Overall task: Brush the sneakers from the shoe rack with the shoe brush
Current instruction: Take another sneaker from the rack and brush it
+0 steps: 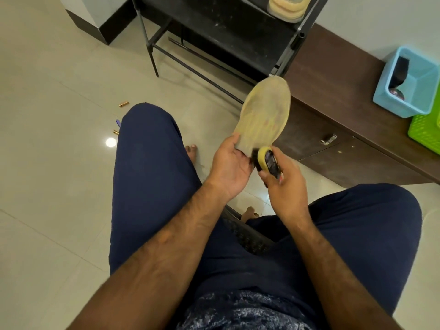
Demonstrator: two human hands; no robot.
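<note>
Sneaker (264,115): held off the floor between the person's knees, sole turned up toward their face, in front of the shoe rack (226,27).
Long axis: heel down in the hands, toe pointing up and away at the rack, leaning slightly right.
Left hand (229,160): cups the heel end from the left, with the thumb laid on the sole's edge. The other fingers wrap behind the shoe, mostly hidden.
Right hand (285,186): fingers clamped round the shoe brush (263,159), whose dark bristles touch the sole at the heel, just right of the left thumb.
What the stroke turns on: nearly all the sole lies toeward of the bristles. I'd expect the right hand to push along the length, away from the body, while the left braces.
Other sneaker (288,8): on the rack's upper shelf, near its right edge.
Nearby: blue bin (409,84) and green basket (426,132) on the low brown cabinet (333,129) top, towards its right end.
</note>
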